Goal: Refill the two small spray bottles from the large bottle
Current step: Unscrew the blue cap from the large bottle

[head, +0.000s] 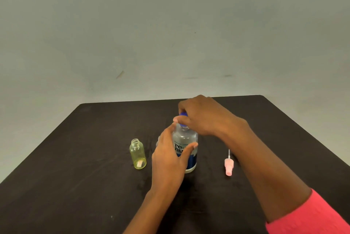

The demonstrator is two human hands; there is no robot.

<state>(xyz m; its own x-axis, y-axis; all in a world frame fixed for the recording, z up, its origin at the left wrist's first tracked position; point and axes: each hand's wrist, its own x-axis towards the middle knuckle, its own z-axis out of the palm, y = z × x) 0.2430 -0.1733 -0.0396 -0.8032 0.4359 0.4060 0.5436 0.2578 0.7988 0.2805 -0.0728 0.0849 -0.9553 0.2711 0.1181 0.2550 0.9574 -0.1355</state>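
Right hand (204,118): fingers pinched round the blue cap (183,114).
Left hand (168,158): wrapped round the large bottle (186,139), which stands upright mid-table (75,176).
Method: likely uncapping. Brace the body without squeezing and twist only the cap.
Count:
- large bottle, one
- cap, one
- small bottle (137,155), one, open, to the left; a second cannot be made out
- pink sprayer (228,167), one, lying to the right

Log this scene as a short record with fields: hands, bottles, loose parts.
left hand: grips the large bottle round its body
right hand: pinches the blue cap on the large bottle
large bottle: upright on the table, cap at its neck
small yellow bottle: upright, neck open, left of the large bottle, untouched
pink spray top: lies on the table, right of the large bottle
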